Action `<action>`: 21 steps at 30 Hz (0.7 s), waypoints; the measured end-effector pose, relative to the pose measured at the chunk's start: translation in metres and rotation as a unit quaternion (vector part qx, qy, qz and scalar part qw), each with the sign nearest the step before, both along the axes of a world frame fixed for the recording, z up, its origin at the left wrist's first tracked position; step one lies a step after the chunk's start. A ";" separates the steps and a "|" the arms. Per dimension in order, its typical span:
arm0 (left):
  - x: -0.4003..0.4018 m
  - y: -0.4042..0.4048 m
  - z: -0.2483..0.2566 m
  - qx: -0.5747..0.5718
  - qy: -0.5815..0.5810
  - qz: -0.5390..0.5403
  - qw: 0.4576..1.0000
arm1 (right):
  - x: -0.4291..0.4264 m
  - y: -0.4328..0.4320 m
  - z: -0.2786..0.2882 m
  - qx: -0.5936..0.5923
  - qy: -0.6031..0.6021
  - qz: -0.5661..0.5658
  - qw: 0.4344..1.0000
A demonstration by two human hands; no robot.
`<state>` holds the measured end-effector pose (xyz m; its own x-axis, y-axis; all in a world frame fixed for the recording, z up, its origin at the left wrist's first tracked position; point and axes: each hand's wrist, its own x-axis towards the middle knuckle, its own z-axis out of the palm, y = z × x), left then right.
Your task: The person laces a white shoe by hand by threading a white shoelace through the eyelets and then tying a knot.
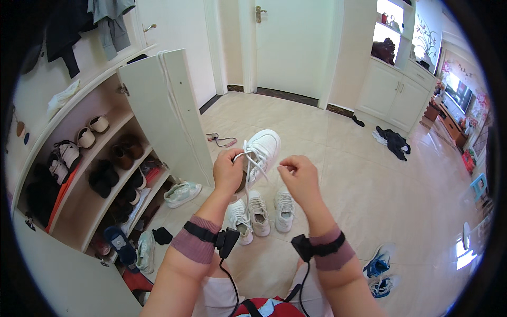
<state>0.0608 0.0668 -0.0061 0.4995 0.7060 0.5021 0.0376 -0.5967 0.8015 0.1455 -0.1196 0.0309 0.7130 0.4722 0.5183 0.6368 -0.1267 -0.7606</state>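
My left hand (227, 170) grips a white sneaker (266, 144) by its heel end and pinches a strand of its white shoelace (259, 158). The shoe is held up off the floor, toe pointing away from me, with loose lace hanging from it. Just right of the shoe, my right hand (300, 174) is raised with its fingers curled together, and nothing shows in it. On the floor below stand a white laced shoe (239, 218), a beige-white sneaker (259, 216) and another white sneaker (284, 210).
On the left, an open shoe cabinet (130, 113) holds several shoes, with white laces draped over its door (168, 91). Shoes (182, 194) and a blue slipper (119, 245) lie near it. Blue-and-white sneakers (378, 263) stand at right; dark clothing (392, 140) lies farther off.
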 end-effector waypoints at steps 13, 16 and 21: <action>0.005 -0.059 0.003 -0.064 0.024 -0.079 0.995 | -0.003 0.024 -0.029 -0.086 -0.105 -0.069 0.988; 0.002 -0.053 0.002 -0.037 0.016 -0.066 0.997 | 0.000 0.020 -0.023 -0.070 -0.043 0.025 0.996; -0.008 -0.018 -0.004 -0.084 -0.039 -0.050 0.994 | 0.004 0.000 0.001 -0.088 0.153 0.394 0.902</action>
<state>0.0526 0.0493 -0.0096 0.5359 0.7315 0.4216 -0.0817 -0.4521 0.8882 0.1495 -0.1200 0.0323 0.2176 0.9505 0.2216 0.3452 0.1375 -0.9284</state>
